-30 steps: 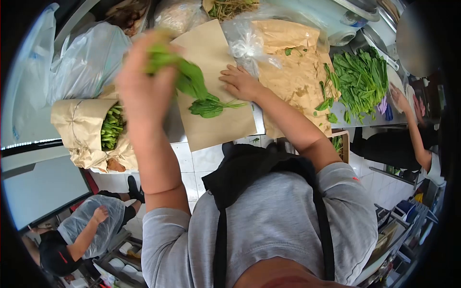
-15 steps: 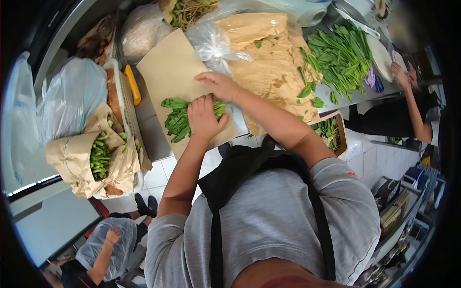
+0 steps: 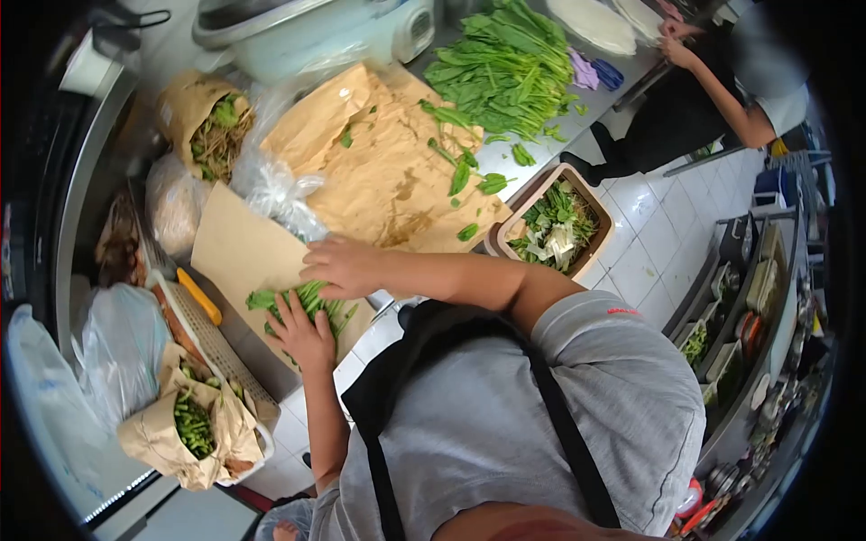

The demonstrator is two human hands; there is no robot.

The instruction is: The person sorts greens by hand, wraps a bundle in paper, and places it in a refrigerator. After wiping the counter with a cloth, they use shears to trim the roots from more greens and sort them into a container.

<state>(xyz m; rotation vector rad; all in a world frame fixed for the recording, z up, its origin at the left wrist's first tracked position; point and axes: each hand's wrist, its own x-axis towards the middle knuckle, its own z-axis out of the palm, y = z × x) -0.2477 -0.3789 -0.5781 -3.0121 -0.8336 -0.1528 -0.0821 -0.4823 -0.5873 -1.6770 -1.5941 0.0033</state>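
A small bunch of leafy greens (image 3: 262, 298) lies on a sheet of brown paper (image 3: 239, 239) at the counter's front. My left hand (image 3: 305, 335) rests over the bunch, fingers spread and pressing across leaves and stems. Just beyond it, my right hand (image 3: 345, 267) reaches over the paper, palm down and fingers outstretched, its thumb side close above the greens. Crumpled brown paper (image 3: 361, 171) with loose leaves on it spreads behind my right hand. A clear plastic bag (image 3: 280, 194) is bunched between the two papers.
A big pile of leafy greens (image 3: 505, 68) is at the back. Below the counter edge stands a bin (image 3: 606, 242) of leaf scraps. On the left are a yellow-handled tool (image 3: 198, 298), a white basket (image 3: 212, 347) and paper-wrapped green stalks (image 3: 192, 424). A co-worker (image 3: 686, 117) stands at upper right.
My view has swung to the right. My left hand's fingers have gone from wrapped around the bunch to spread across it. The bunch looks looser, with stems fanned out.
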